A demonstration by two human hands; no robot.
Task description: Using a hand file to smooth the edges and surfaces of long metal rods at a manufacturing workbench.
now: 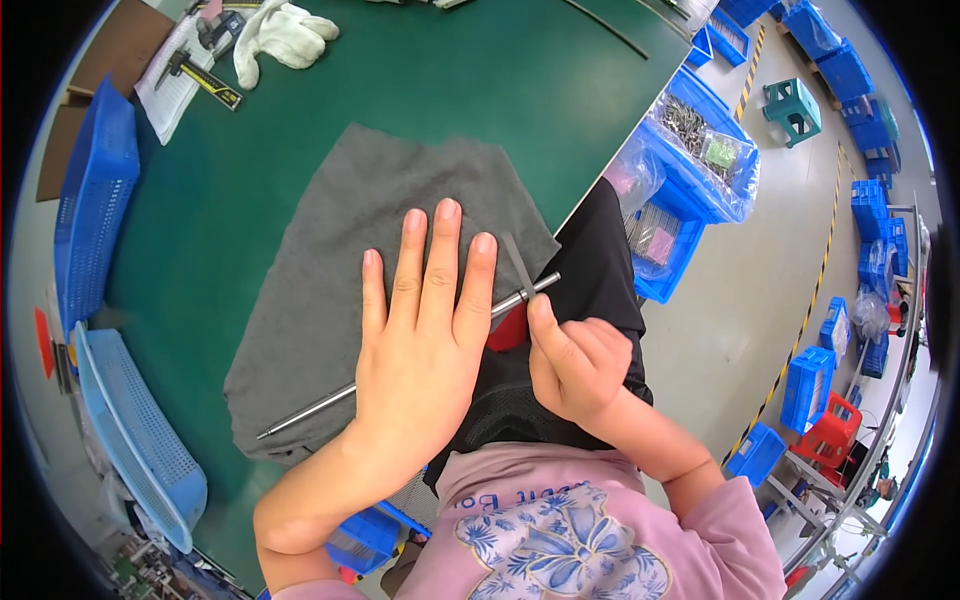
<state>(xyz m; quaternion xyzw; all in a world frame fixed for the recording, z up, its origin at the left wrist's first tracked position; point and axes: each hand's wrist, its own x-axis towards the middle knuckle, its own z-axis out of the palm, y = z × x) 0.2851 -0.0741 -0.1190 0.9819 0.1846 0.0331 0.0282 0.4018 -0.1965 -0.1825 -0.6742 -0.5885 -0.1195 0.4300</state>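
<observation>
A slim metal rod (310, 411) lies slantwise across a grey cloth (310, 270). My left hand (425, 330) rests flat over the rod, fingers stretched out and slightly spread, and its palm hides the rod's middle. The rod's right end sticks out past the near edge of the cloth, above my lap. There my right hand (580, 360) is closed, thumb and forefinger pinching a thin flat grey strip (517, 262). The strip crosses the rod near its tip and appears to touch it. What the strip is made of cannot be told.
The cloth lies on a green tabletop (420, 85). Blue perforated baskets (140, 430) line its left side. Calipers (205, 78) and a white glove (285, 38) lie at the far left. Right of the table edge stand blue bins (690, 215) with metal parts; a green stool (792, 110) stands beyond.
</observation>
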